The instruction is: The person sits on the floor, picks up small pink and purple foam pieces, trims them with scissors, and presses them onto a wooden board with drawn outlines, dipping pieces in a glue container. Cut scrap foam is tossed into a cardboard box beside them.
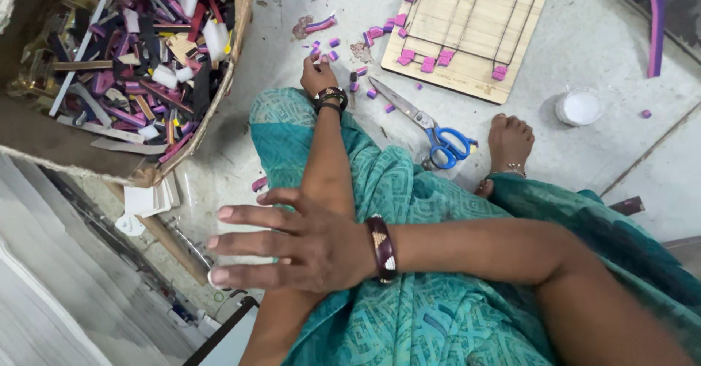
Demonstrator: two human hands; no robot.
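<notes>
My left hand (319, 76), with dark bangles at the wrist, reaches forward to the floor. Its fingertips are pinched on a small pink foam piece (315, 53) among several scattered pink and purple pieces (375, 33). My right hand (292, 243) crosses over my left forearm above my knee. It is empty, its fingers spread and pointing left, and a brown bangle circles the wrist. Just right of my left hand lie blue-handled scissors (427, 125). Beyond them is a wooden board (475, 23) with strings and pink pieces along its edge.
A cardboard box (219, 107) full of pink, purple, black and white offcuts stands at the left. A small round white lid (579, 107) sits on the floor at the right, near my bare foot (510, 141). White card scraps (150, 199) lie below the box.
</notes>
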